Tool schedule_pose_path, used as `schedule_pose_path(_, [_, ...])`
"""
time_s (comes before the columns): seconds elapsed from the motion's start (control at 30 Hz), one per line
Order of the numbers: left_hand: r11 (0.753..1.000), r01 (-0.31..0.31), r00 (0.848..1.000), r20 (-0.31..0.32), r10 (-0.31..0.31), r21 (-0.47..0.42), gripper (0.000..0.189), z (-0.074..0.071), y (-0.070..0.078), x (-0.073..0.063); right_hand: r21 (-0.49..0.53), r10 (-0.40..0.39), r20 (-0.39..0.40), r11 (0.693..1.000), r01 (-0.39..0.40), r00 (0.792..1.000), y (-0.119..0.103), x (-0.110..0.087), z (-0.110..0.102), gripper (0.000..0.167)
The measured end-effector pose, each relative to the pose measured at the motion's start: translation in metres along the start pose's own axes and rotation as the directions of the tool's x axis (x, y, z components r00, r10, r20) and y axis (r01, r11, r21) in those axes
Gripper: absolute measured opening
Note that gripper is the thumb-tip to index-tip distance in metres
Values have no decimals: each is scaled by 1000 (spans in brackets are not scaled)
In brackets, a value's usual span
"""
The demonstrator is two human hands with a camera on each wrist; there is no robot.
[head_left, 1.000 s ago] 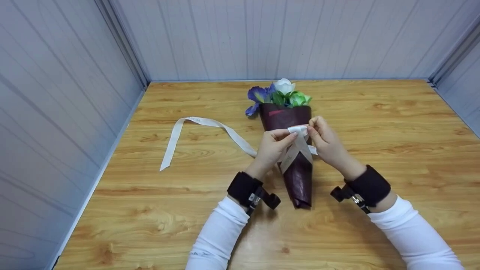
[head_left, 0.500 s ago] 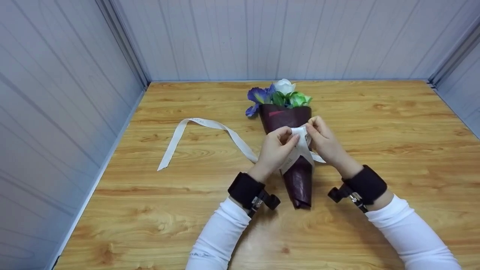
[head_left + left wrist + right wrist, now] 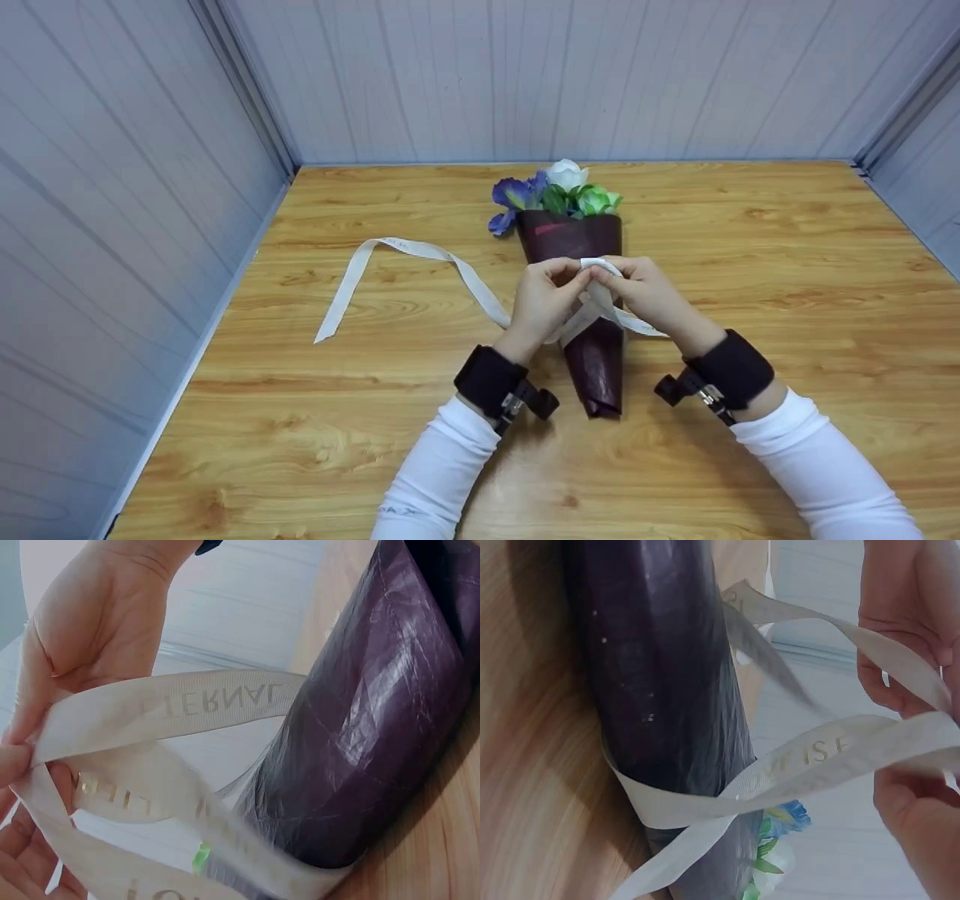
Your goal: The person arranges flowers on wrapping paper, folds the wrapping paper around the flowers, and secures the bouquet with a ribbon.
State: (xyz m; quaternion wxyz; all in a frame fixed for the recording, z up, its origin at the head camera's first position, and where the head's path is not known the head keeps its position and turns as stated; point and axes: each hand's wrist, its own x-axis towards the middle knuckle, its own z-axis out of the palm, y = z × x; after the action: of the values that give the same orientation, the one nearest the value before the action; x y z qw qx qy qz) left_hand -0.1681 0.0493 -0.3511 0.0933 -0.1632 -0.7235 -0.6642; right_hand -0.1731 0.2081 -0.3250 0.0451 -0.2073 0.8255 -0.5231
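A bouquet in dark purple wrapping paper (image 3: 592,367) lies on the table, its blue, white and green flowers (image 3: 574,195) at the far end. A cream ribbon (image 3: 180,712) with gold lettering goes round the paper and rises in loops above it. My left hand (image 3: 544,296) pinches a folded part of this ribbon between thumb and fingers. Close beside it, my right hand (image 3: 651,291) also pinches ribbon, its fingertips almost touching the left ones. In the right wrist view the ribbon strands (image 3: 690,814) cross at the paper. Fingers partly hide the fold.
One long ribbon tail (image 3: 420,246) trails over the wooden table (image 3: 300,420) to the left. A shorter tail (image 3: 637,325) sticks out under my right wrist. Pale panel walls (image 3: 480,82) stand behind and at the sides.
My right hand has come down and inward to meet the left hand, bending the ribbon into a loop. The right tail now reaches farther out to the right.
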Motion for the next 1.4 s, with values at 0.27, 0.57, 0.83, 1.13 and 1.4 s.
schedule_pose_path(0.27, [998, -7, 1000, -8, 7, 69, 10, -2, 0, 1, -186, -10, -116, 983, -12, 993, -8, 2, 3, 26])
schedule_pose_path(0.57, [995, -32, 999, -25, 35, 92, 14, -4, -3, 2, -184, 3, -101, 983, -22, 995, -9, 1, -1, 29])
schedule_pose_path(0.83, [949, -133, 986, -62, 156, 288, 12, -6, 0, -2, -212, 19, -105, 976, -41, 994, -11, 0, -2, 29])
schedule_pose_path(1.13, [906, -94, 994, 89, 63, 414, 18, -7, 4, -5, -267, -9, -110, 964, -21, 994, -9, 0, -4, 31])
schedule_pose_path(1.4, [877, -13, 995, 94, -37, 481, 20, -8, 3, -4, -205, 3, -74, 979, -19, 997, -8, 0, -5, 32])
